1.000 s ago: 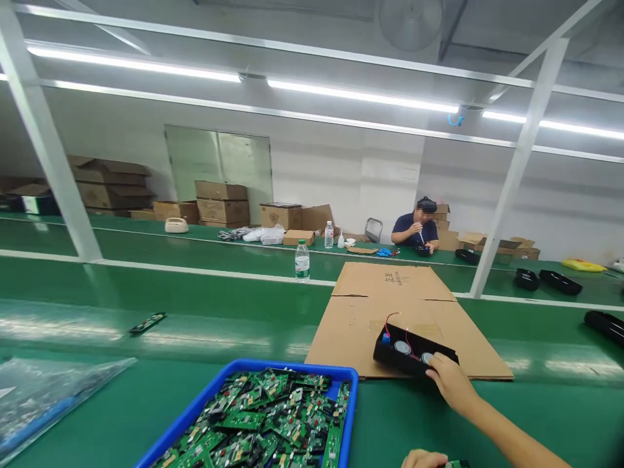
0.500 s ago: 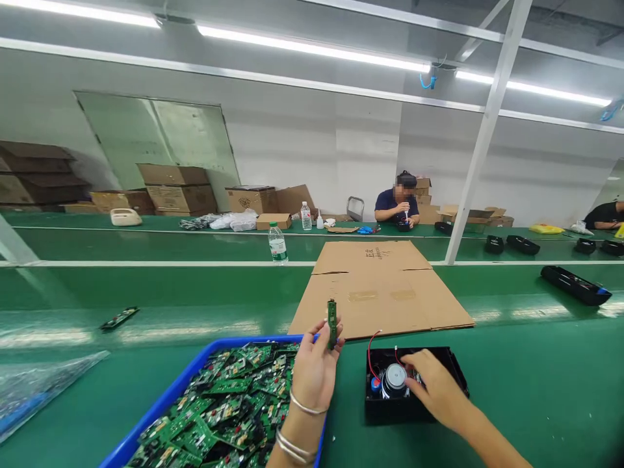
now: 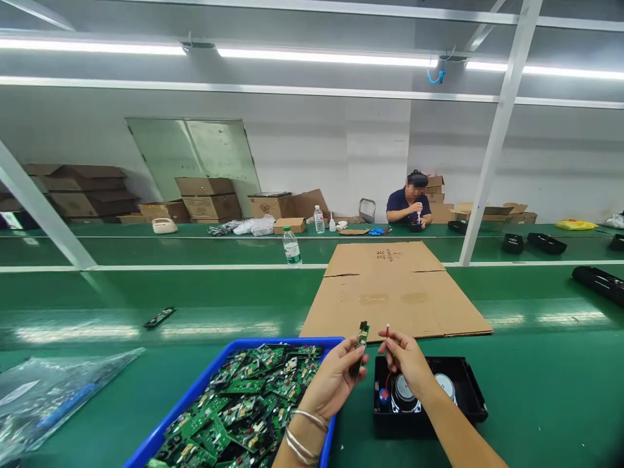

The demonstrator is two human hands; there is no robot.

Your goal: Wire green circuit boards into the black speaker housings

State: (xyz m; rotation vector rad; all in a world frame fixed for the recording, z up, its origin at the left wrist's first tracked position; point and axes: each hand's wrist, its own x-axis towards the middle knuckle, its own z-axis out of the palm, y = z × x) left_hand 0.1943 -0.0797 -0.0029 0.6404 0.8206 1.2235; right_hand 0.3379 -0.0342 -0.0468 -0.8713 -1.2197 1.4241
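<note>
Left hand (image 3: 336, 370): fingers closed around a narrow green circuit board (image 3: 363, 335), held upright between thumb and fingertips above the near right corner area of the work, just left of the other hand. Silver bangles (image 3: 301, 442) at the wrist.

Right hand (image 3: 407, 361): thumb and fingers pinch a thin red lead (image 3: 388, 332), its pale connector end pointing up. Board and lead are near each other, apart.

Black housing (image 3: 404, 428): on the green bench (image 3: 546, 403), near right, below the right hand, open side up. Inside are two round speakers, left (image 3: 403, 388) and right (image 3: 445, 386); the right forearm crosses in front of the housing. A small blue part (image 3: 384, 395) sits at its left end.

Blue tray (image 3: 283, 341): near side, left of the housing, filled with loose circuit boards (image 3: 244, 387); the left forearm passes over its right edge.

Flat cardboard (image 3: 390, 289) lies beyond the hands. Farther left, a single board (image 3: 160, 317); near left, a clear plastic bag (image 3: 53, 396). Far side, right of centre: a seated co-worker (image 3: 407, 205).
</note>
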